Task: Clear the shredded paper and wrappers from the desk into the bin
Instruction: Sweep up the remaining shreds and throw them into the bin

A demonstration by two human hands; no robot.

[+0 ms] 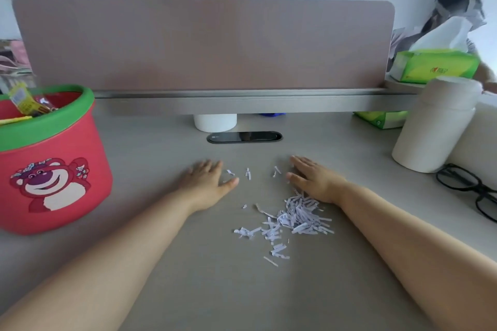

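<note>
A pile of white shredded paper (294,219) lies on the grey desk (161,169) in front of me, with a few loose scraps (248,173) farther back. My left hand (207,183) rests flat on the desk, fingers apart, left of the scraps. Flat on the desk as well, my right hand (313,179) lies just behind the pile, its wrist touching the pile's far edge. Neither hand holds anything. At the left stands a red bin (51,166) with a green rim and a bear picture; yellow wrappers (24,102) stick out of it.
A pink divider panel (204,43) closes the back of the desk. A white canister (435,126), green tissue boxes (435,64) and black glasses (470,188) sit at the right. A white cup (215,122) and a black cable slot (244,137) lie behind my hands.
</note>
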